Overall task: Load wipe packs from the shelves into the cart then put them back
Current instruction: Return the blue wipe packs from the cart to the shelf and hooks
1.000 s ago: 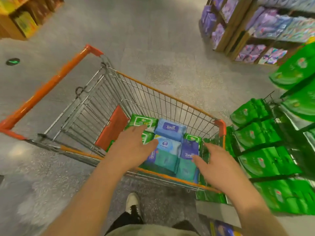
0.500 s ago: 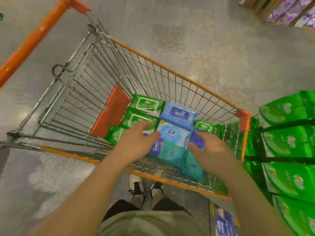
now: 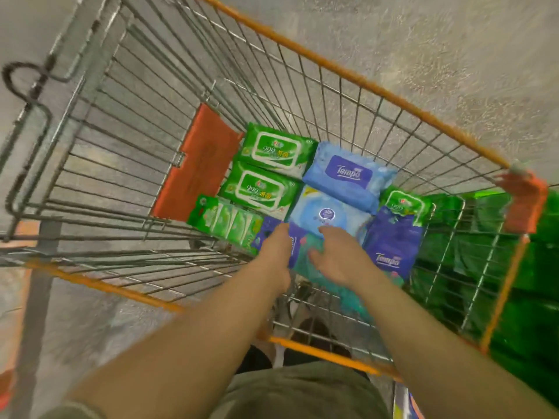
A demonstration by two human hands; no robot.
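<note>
The wire cart (image 3: 357,74) with an orange rim holds several wipe packs. Two green packs (image 3: 275,148) lie at the back left, with a green multi-pack (image 3: 227,219) in front of them. A blue Tempo pack (image 3: 348,176) and a light blue pack with a round lid (image 3: 329,211) lie in the middle. A dark purple Tempo pack (image 3: 391,243) stands at the right. My left hand (image 3: 276,255) and my right hand (image 3: 335,255) reach down inside, close together, fingers extended, touching a teal and purple pack (image 3: 299,255) between them.
An orange seat flap (image 3: 199,164) leans against the cart's left inner wall. Green packs on a shelf (image 3: 538,267) show through the cart's right side. My shoes (image 3: 305,325) are visible through the cart's wire. Grey floor surrounds the cart.
My view has dropped closer over the cart. Both hands have gone deeper inside and drawn together onto the teal pack.
</note>
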